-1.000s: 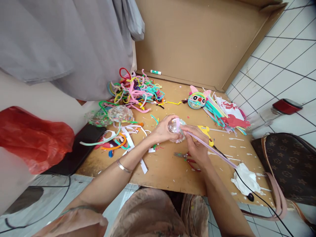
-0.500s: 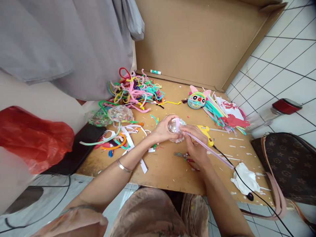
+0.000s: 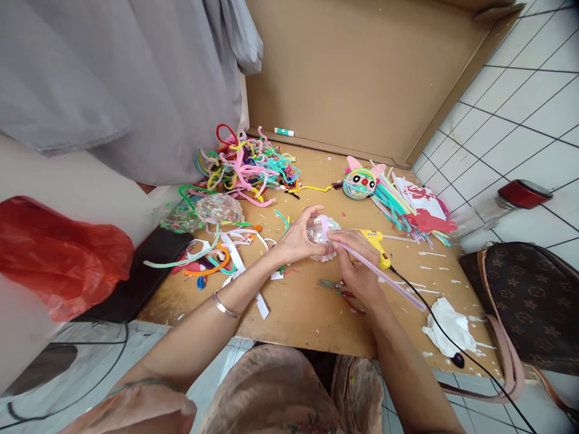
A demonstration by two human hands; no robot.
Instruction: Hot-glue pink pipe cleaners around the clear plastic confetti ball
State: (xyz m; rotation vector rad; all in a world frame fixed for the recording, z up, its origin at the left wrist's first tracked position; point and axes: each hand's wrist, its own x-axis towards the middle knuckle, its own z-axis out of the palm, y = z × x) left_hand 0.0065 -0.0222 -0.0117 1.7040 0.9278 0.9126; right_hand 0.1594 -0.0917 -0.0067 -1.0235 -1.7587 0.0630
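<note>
My left hand (image 3: 302, 236) curves its thumb and fingers around a clear plastic ball (image 3: 315, 231). A strip of pale purple pipe cleaner (image 3: 382, 272) runs up over the ball's side, and its long tail slants down to the right. With its fingertips pressed together, my right hand (image 3: 357, 262) pinches that pipe cleaner against the ball. Just right of the right hand lies a yellow glue gun (image 3: 378, 246) with a black cord. Red-handled scissors (image 3: 337, 286) rest on the table below the hands, partly hidden by the right hand.
A heap of colourful pipe cleaners (image 3: 253, 163) lies at the back left, beside crumpled clear plastic (image 3: 219, 208). A finished-looking animal-faced ball (image 3: 359, 182) sits at the back right. Crumpled white tissue (image 3: 447, 327), a brown handbag (image 3: 520, 307) and a red-lidded bottle (image 3: 525, 196) stand along the right.
Both hands stay on the ball and pipe cleaner. The left fingers have lifted slightly off the ball's top, and the view has shifted a little.
</note>
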